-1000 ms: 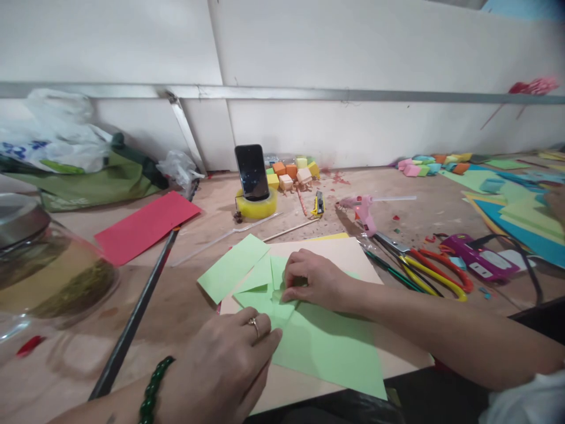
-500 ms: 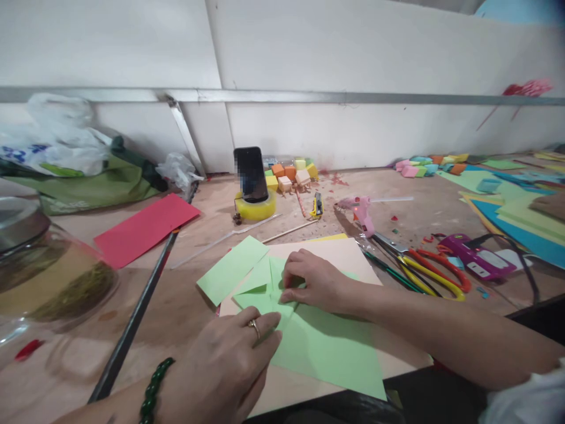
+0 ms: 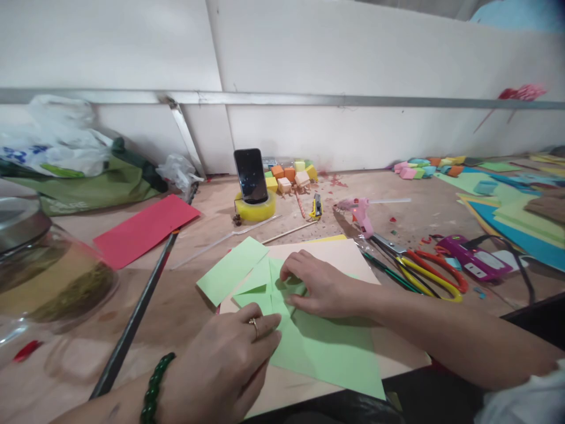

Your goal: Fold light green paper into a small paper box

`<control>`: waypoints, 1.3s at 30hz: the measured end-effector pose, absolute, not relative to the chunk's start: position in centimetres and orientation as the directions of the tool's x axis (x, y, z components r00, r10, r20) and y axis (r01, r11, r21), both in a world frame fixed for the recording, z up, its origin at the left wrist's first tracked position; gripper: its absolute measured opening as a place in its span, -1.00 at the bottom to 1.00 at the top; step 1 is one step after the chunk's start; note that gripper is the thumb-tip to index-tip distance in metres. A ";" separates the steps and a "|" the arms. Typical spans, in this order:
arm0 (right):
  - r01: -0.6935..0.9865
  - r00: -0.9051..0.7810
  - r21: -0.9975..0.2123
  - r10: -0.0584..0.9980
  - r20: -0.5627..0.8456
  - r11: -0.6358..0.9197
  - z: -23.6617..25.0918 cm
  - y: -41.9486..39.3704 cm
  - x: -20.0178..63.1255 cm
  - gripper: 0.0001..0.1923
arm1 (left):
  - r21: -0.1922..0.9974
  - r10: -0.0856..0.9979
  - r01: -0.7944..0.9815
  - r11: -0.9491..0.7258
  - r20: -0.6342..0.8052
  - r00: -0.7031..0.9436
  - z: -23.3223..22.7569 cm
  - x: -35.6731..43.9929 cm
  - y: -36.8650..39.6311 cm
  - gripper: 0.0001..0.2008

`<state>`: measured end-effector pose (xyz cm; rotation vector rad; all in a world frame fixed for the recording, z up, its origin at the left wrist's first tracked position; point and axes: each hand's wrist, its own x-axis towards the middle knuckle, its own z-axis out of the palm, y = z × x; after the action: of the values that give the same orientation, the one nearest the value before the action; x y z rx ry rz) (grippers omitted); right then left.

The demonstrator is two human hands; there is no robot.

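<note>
The head camera looks from above and behind the left hand (image 3: 223,356) and right hand (image 3: 324,285), facing forward and down across the table (image 3: 176,300). It sits close, the left hand nearer than the right, and takes in the white wall (image 3: 353,50) beyond them.

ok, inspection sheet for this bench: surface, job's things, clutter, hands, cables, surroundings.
Surface: wooden tabletop; red scrap at far left.
Job's things: light-green paper, several pieces, over a pale peach sheet.
Clutter: smartphone propped on yellow tape roll; box cutter; pink hot glue gun; scissors.
Hands: left hand on the green paper; right hand on it too, fingers curled, grip unclear.
Cables: black cable at purple power strip, right side.
Surroundings: white wall with metal rail.
</note>
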<state>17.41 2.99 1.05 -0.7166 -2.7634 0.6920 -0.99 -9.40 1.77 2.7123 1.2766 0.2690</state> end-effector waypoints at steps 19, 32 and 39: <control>0.390 -0.901 -0.558 0.429 -0.067 0.733 2.4 3.8 18.7 -0.68 | 0.249 0.769 0.737 -0.628 0.052 0.638 2.1 -1.1 -9.1 -0.83; 0.468 -0.824 -0.594 0.566 -0.026 0.654 0.9 4.7 18.2 -0.78 | 0.260 0.760 0.725 -0.637 0.054 0.648 2.0 -1.1 -9.0 -0.87; 0.435 -0.880 -0.572 0.464 -0.104 0.695 1.8 5.5 18.9 -0.74 | 0.271 0.760 0.726 -0.632 0.035 0.649 2.2 -1.2 -8.9 -0.88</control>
<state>18.85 5.50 1.84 -0.7556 -2.8475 0.9421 -1.17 -8.95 2.17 2.6353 1.2075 0.2140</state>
